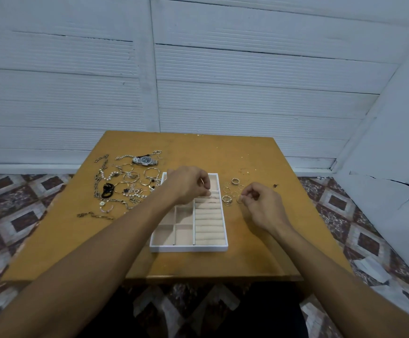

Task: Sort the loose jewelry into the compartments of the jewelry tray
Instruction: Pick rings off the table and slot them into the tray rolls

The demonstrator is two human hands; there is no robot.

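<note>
Left grip (pixel 188 185) covers the far end of the jewelry tray (pixel 188 248), fingers curled, contents indiscernible; right grip (pixel 259 203) pinches a thin ring (pixel 239 201) beside the tray.

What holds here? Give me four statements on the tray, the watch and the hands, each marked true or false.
1. The watch lies inside the jewelry tray. False: it lies on the table, left of the tray and beyond it.
2. Loose rings lie on the table right of the tray. True.
3. The right hand pinches a thin ring. True.
4. The left hand rests on the table's near edge. False: it is over the tray's far end.
</note>
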